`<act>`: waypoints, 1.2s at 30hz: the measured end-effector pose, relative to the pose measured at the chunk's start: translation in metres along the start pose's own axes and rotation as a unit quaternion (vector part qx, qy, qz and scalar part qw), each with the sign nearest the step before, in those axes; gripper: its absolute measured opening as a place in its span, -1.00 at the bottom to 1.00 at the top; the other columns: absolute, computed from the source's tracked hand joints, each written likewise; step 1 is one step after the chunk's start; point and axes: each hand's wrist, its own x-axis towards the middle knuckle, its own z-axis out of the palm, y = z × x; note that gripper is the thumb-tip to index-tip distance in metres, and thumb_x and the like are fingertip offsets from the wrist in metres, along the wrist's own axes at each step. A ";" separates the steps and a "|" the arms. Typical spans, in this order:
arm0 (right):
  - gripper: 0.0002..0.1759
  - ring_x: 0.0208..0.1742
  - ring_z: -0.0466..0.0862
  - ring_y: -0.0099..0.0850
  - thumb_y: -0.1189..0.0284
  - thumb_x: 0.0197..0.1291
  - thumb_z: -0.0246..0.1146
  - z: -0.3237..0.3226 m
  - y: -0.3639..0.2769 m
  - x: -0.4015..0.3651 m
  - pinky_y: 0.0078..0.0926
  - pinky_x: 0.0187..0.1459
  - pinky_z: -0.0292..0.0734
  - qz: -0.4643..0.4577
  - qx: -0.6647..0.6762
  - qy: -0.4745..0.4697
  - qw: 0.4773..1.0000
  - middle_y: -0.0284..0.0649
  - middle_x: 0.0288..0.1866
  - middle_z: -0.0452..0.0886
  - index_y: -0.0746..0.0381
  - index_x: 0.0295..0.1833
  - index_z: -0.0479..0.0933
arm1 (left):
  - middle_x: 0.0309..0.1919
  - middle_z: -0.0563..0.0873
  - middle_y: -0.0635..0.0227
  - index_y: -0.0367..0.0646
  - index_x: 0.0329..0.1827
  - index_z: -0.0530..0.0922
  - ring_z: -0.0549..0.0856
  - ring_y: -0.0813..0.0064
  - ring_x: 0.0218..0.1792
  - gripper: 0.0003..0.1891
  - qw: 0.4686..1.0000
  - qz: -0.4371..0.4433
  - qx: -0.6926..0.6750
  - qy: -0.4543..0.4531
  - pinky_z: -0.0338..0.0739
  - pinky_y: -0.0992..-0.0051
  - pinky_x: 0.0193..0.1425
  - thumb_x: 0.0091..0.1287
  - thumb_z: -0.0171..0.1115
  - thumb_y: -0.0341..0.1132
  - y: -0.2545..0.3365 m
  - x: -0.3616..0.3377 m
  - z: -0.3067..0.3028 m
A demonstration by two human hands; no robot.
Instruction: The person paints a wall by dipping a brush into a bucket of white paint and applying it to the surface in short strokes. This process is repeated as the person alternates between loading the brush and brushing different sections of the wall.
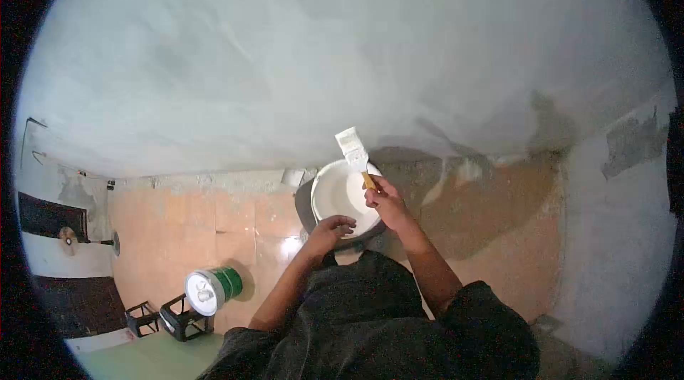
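White-bristled, yellow-handled flat brush (354, 152) gripped in right hand (385, 200), bristles pointing away, just above round white bucket (326, 191), so drips likely land inside. Left hand (333, 227) curls over near rim, probably steadying bucket. Grey plastered wall (342, 45) beyond.

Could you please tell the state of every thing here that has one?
paintbrush: held in right hand, bristles up, white with paint.
bucket: open, white inside, left hand at its rim.
green can: white lid on.
wall: mostly white, bare patches at right.
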 end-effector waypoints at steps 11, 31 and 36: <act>-0.66 -0.01 0.68 -0.31 0.40 0.40 0.19 0.077 -0.053 -0.005 -0.45 -0.13 0.56 -0.201 -0.018 0.068 0.977 -0.03 0.03 0.66 0.39 0.17 0.51 | 0.05 0.70 0.40 -0.11 0.14 0.59 0.65 0.49 0.06 -0.72 0.993 0.106 0.027 -0.044 0.51 0.41 0.08 0.40 0.11 -0.35 0.031 -0.010 -0.042; -0.66 0.33 0.47 -0.04 0.32 0.46 0.13 0.162 -0.065 -0.014 -0.17 0.40 0.45 -0.404 0.231 -0.028 0.885 0.13 0.25 0.43 0.36 0.13 0.34 | -0.06 0.71 0.33 -0.16 -0.01 0.60 0.67 0.43 0.03 -0.83 0.923 0.380 0.024 -0.047 0.51 0.42 0.06 0.41 0.20 -0.33 0.105 -0.104 -0.145; -0.71 0.25 0.54 -0.17 0.40 0.38 0.23 0.146 -0.078 -0.008 -0.29 0.32 0.56 -0.439 0.256 -0.006 0.861 0.04 0.17 0.49 0.37 0.06 0.40 | -0.06 0.72 0.33 -0.16 -0.02 0.60 0.67 0.44 0.03 -0.84 0.891 0.448 0.043 -0.054 0.51 0.44 0.03 0.40 0.20 -0.36 0.106 -0.122 -0.141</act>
